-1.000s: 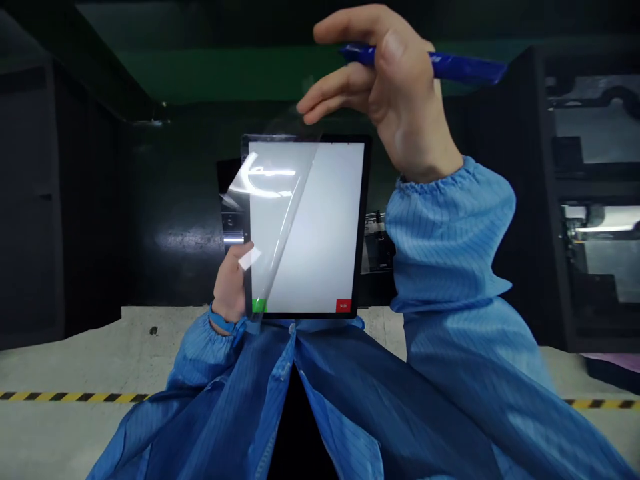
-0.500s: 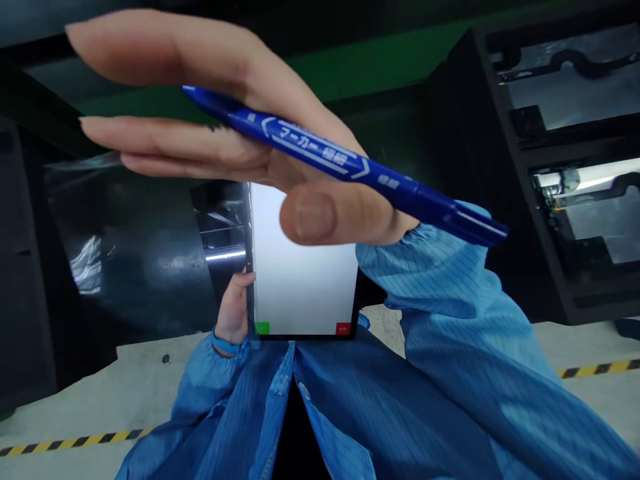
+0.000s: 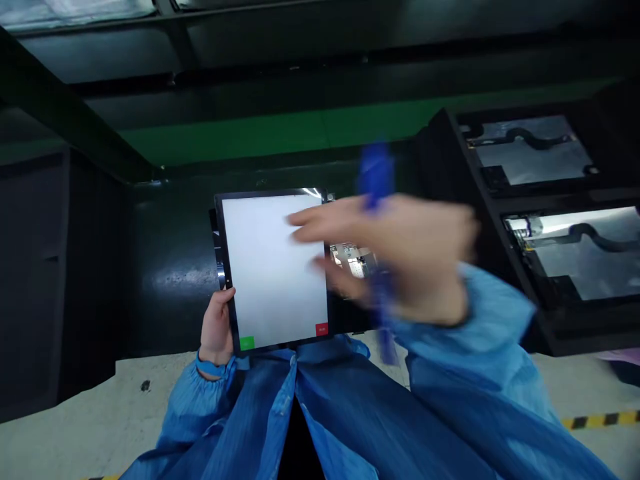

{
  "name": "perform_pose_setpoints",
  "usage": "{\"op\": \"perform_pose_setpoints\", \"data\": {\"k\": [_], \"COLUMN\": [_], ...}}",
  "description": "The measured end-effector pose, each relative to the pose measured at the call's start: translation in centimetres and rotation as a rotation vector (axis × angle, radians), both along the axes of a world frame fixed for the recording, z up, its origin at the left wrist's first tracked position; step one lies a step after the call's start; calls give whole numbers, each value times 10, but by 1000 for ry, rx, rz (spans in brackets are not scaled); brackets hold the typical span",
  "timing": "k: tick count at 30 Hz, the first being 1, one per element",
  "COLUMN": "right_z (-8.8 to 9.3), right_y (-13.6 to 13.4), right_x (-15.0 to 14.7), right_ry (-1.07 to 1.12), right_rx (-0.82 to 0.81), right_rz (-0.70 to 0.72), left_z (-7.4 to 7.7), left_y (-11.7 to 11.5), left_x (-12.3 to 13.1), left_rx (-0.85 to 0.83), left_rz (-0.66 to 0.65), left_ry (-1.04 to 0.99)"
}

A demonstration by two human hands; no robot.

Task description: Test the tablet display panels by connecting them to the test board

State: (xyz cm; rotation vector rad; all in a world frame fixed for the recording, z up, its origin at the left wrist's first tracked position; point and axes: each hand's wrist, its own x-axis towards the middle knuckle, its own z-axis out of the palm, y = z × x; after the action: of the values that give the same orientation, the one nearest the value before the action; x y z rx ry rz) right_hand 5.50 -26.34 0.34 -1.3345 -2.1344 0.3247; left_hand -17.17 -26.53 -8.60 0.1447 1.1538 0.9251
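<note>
My left hand (image 3: pixel 218 327) grips the lower left edge of a tablet screen (image 3: pixel 280 267), thumb on its black border. The screen is lit white, with a small green box at its lower left corner and a red one at its lower right. Over the screen's right edge my right hand (image 3: pixel 400 257) is smeared by motion. A blue marker pen (image 3: pixel 377 175) is held in that hand, lying across the palm behind the thumb. The right fingertips point left above the white screen; whether they touch it I cannot tell. Exposed circuit parts (image 3: pixel 353 260) show just right of the screen, partly covered by the hand.
To the right, a black tray (image 3: pixel 510 207) holds tablet units with metal backs and black cables. A dark box (image 3: pixel 30 280) stands at the left. Behind the screen lie a dark bench surface (image 3: pixel 165 267) and a green strip (image 3: pixel 280 130). Yellow-black tape (image 3: pixel 600 420) marks the floor.
My right hand has dropped from close before the camera to the screen's right side, still with the marker, which now points more upright. The screen now shows whole and slightly tilted, in my left hand.
</note>
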Motion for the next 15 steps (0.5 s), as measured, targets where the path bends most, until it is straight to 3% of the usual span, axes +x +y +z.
{"op": "perform_pose_setpoints", "data": {"k": [3,7,12,15], "right_z": [-31,-61,-68,-63], "right_y": [2,-7,-22,-31], "right_x": [-26,-42,-24,-2], "right_ry": [-197,-310,-164,28], "right_rx": [181,373,511,461], "right_rz": [190,119,58,-143], "left_z": [1,0,2,8], "left_y": [-3,-5,-1,-1], "left_x": [-2,-6,-11,-13], "left_rx": [34,42,-2,-38], "left_rz": [-24,28,101,111], "left_ry": [-19,20,47,69]}}
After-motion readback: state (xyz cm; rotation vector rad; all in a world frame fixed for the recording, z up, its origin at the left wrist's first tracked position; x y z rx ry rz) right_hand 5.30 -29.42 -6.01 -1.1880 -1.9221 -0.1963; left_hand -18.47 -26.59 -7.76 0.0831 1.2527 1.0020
